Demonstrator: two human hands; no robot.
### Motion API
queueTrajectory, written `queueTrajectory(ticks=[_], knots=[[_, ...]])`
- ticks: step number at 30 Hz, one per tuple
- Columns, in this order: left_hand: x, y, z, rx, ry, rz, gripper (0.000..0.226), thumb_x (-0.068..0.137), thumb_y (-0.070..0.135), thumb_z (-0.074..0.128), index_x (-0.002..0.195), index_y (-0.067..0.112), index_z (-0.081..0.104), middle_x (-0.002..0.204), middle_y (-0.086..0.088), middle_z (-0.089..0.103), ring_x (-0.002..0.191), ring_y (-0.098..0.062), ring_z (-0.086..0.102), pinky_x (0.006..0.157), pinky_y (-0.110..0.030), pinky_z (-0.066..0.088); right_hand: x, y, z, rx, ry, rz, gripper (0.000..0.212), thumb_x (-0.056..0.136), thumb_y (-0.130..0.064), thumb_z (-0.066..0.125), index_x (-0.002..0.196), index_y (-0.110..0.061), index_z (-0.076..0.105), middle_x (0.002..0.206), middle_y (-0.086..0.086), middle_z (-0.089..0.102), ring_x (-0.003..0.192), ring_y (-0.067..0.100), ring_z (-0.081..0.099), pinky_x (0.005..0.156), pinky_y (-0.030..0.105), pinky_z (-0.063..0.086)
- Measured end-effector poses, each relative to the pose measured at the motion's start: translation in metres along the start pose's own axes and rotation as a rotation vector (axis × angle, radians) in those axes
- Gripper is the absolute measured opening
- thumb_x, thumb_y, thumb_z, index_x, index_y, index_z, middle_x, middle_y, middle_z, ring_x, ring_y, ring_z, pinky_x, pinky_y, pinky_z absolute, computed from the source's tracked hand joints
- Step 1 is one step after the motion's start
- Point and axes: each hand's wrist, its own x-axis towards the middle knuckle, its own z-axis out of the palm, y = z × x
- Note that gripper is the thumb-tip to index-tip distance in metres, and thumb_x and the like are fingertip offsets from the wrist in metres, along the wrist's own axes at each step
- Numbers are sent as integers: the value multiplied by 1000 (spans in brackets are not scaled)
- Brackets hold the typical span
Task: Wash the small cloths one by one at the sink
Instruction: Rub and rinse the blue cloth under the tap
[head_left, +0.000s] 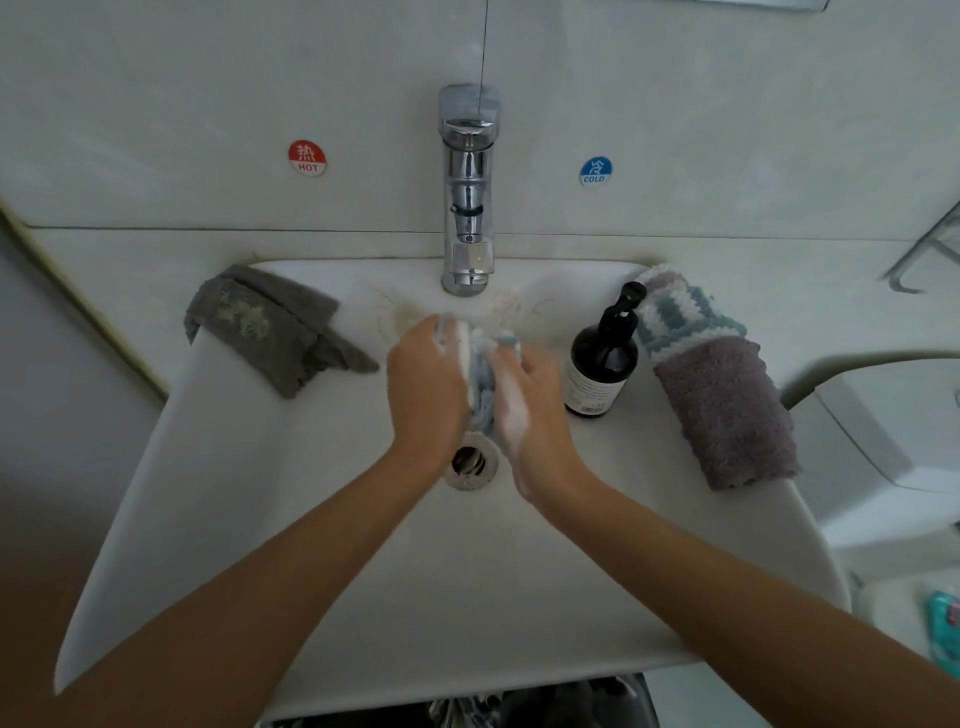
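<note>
A small pale-blue cloth (481, 382) is bunched between my two hands over the white sink (270, 499), just below the chrome tap (469, 192). My left hand (426, 379) grips its left side and my right hand (524, 384) grips its right side. Soap foam covers parts of both hands and the cloth. Most of the cloth is hidden between my palms. A grey cloth (270, 327) lies on the sink's left rim. A mauve cloth (727, 410) with a blue-and-white striped one (680, 312) behind it lies on the right rim.
A dark pump bottle (602, 364) stands on the right rim beside my right hand. The drain (470, 462) sits under my wrists. Hot (307, 157) and cold (596, 171) stickers mark the wall. A white fixture (883, 452) stands to the right.
</note>
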Motion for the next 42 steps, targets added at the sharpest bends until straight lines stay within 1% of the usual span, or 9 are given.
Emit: queueTrajectory(ticks=[3, 6, 12, 17, 22, 26, 33, 38, 42], knots=[[-23, 1, -3, -7, -11, 10, 36, 94, 32, 43, 60, 20, 40, 57, 1, 48, 54, -6, 51, 55, -32, 35, 10, -8, 0, -7, -1, 36, 40, 101, -14, 45, 62, -8, 48, 55, 6, 51, 55, 20, 52, 55, 27, 44], [-45, 15, 3, -98, -63, 60, 34, 95, 35, 43, 62, 25, 44, 59, 4, 53, 58, -12, 57, 58, -31, 45, 26, -8, -2, 68, 118, 70, 37, 98, -17, 48, 61, -16, 41, 51, 1, 40, 51, 14, 42, 55, 29, 35], [2, -8, 2, -52, 34, -74, 44, 99, 7, 45, 57, 19, 41, 55, 4, 45, 48, 4, 47, 50, -10, 33, 2, -10, 4, -57, -62, 82, 36, 100, -15, 45, 76, 8, 57, 71, 17, 58, 70, 30, 64, 65, 42, 53], [-44, 19, 4, -152, -7, 21, 34, 94, 31, 41, 61, 27, 47, 58, 7, 52, 53, -3, 51, 52, -16, 38, 22, -21, -1, 115, 64, 159, 40, 100, -16, 46, 60, -13, 45, 55, 2, 44, 52, 16, 45, 60, 33, 38], [0, 1, 1, -21, 36, -21, 47, 97, 5, 47, 56, 23, 35, 54, 9, 38, 48, 3, 47, 50, -12, 33, 3, -12, 3, -56, -1, 133, 40, 102, -18, 44, 80, 15, 51, 72, 22, 59, 72, 38, 68, 71, 49, 57], [-33, 10, 3, -85, 7, 18, 37, 99, 23, 45, 62, 26, 44, 59, 9, 49, 56, -5, 51, 58, -25, 42, 13, -23, 3, 93, 8, 170, 34, 101, -17, 45, 67, -15, 49, 66, 7, 50, 59, 15, 54, 60, 27, 46], [4, 9, -5, -297, 15, -198, 50, 99, 15, 46, 50, 20, 37, 38, 7, 44, 38, -3, 42, 51, -21, 35, -8, -22, 3, -17, -119, 113, 26, 102, -13, 43, 84, 0, 56, 106, 35, 62, 100, 45, 64, 87, 59, 53], [-8, 15, -12, -211, 44, -68, 31, 101, 29, 44, 71, 24, 48, 68, 3, 56, 65, -10, 57, 59, -23, 43, 5, -24, -2, 36, -74, -2, 14, 102, -17, 46, 90, -20, 53, 90, 7, 65, 81, 14, 66, 68, 33, 58], [-18, 22, -5, -340, -106, -110, 7, 100, 28, 48, 94, 27, 44, 87, 9, 55, 76, 2, 60, 62, -12, 49, 10, -20, -7, 52, -9, 41, 15, 104, -29, 44, 102, -18, 54, 100, 5, 65, 88, 14, 66, 56, 17, 51]])
